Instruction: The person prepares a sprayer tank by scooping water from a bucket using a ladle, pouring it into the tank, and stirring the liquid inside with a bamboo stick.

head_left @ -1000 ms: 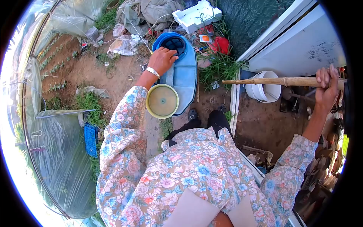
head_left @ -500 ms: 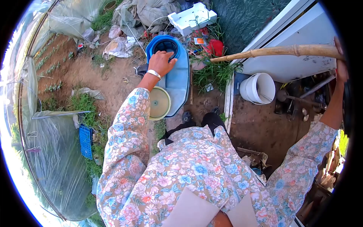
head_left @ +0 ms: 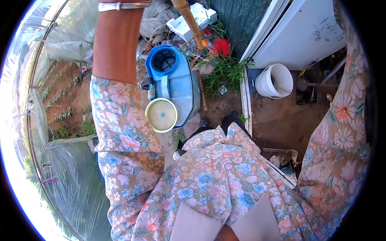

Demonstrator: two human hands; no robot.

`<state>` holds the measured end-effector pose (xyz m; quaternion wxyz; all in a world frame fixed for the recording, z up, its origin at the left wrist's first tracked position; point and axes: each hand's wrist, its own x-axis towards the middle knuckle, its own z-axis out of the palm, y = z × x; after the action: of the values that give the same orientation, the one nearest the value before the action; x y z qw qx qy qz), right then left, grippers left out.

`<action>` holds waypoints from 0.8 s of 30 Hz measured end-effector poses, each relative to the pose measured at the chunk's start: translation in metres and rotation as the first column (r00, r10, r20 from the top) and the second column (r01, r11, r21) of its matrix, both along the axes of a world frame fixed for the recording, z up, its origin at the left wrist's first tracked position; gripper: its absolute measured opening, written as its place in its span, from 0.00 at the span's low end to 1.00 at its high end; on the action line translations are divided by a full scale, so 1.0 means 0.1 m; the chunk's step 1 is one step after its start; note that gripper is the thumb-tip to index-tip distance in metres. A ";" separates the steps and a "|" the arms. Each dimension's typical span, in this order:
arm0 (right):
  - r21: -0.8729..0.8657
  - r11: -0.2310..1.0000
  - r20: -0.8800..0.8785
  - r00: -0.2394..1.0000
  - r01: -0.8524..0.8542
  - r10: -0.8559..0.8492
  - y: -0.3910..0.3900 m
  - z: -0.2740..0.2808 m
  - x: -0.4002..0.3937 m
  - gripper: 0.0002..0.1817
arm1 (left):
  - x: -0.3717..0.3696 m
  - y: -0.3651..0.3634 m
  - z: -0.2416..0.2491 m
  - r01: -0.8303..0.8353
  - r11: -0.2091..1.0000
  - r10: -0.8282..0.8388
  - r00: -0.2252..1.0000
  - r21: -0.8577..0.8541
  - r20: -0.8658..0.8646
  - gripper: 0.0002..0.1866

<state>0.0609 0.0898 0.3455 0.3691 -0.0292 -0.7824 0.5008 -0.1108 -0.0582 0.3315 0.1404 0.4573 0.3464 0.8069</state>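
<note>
My left hand is out of view beyond the top edge; only the forearm (head_left: 116, 46) with its silver bracelet (head_left: 124, 5) shows. My right hand is also out of view, with the floral sleeve (head_left: 341, 136) raised at the right. A bamboo pole (head_left: 187, 20) slants down from the top edge, and whatever grips it is out of frame. Below the pole stands a blue plastic tank (head_left: 184, 90) with a carrying handle (head_left: 165, 87). Its round mouth holds a dark strainer (head_left: 164, 60). A pale yellow round lid (head_left: 161, 114) rests against the tank's near left side.
A white bucket (head_left: 277, 80) stands on the dirt floor inside a doorway, by a white door panel (head_left: 305, 36). Beyond the tank lie a white foam box (head_left: 193, 21), a red bag (head_left: 221, 47) and grass (head_left: 225, 76). Plastic greenhouse sheeting (head_left: 68, 180) hangs at the left.
My left hand has left the tank's mouth and risen out of frame. The bamboo pole has swung from the right to the top middle. My right hand has gone out of view.
</note>
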 end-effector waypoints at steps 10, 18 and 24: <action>-0.013 0.997 0.037 0.997 -0.073 0.074 0.32 -0.69 -0.12 0.09 | -1.32 -2.07 0.90 -0.217 0.975 0.218 0.975 -0.041 0.035 0.09; -0.356 0.656 0.342 0.746 0.666 -0.572 1.78 -2.69 1.69 0.13 | -2.23 -2.40 -0.20 -0.593 0.753 0.629 0.776 -0.285 0.048 0.07; 0.304 0.427 0.794 0.022 0.851 -0.608 2.46 -4.78 4.02 0.14 | -2.09 -2.24 -0.32 -0.823 0.492 0.820 0.548 -0.285 -0.168 0.15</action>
<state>0.4626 0.3358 -0.1325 0.1491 -0.7092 -0.6427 0.2483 -0.3199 -0.2824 0.3000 -0.1872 0.2105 0.6526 0.7034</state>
